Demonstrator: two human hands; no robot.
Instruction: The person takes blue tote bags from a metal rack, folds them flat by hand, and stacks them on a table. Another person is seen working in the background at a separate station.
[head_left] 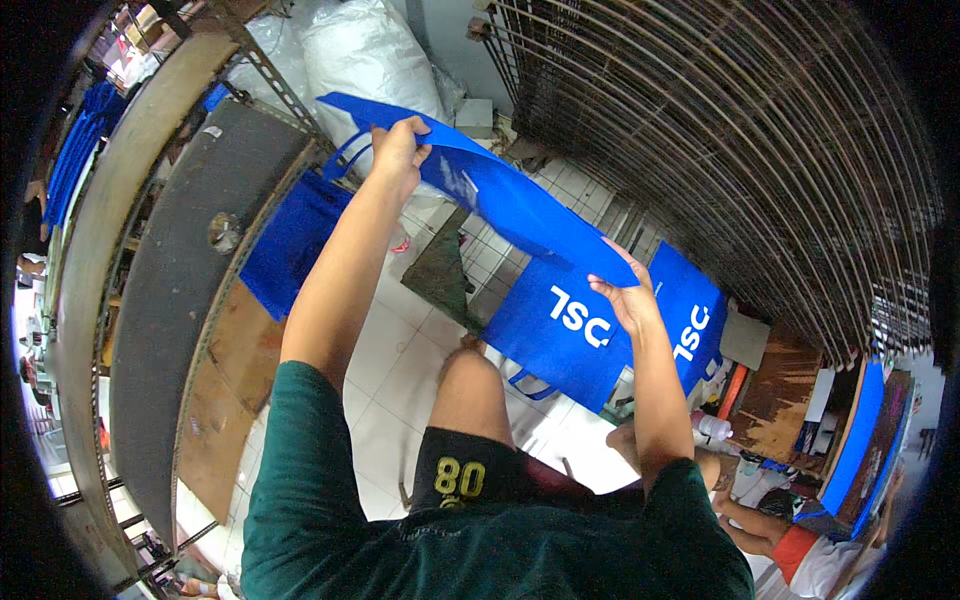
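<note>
A blue fabric tote bag [500,200] is stretched out in front of me, its strap loop hanging near the far left end. My left hand [400,155] is closed on the far left part of its edge, with thumb and fingers pinched together. Nearer and to the right, my right hand [628,295] grips the other end between thumb and fingers. Just below the held bag lies a blue bag panel [540,325] with white print and a dark blue strap; the held bag hides its upper part. Another printed blue bag [675,275] sits to the right of my right hand.
A large rack of metal wire shelves [720,130] fills the far right. On the left stand a long dark board [190,270] and more blue fabric [290,245]. White sacks [365,60] lie at the back. At lower right are a plastic bottle [712,426] and another person [760,525].
</note>
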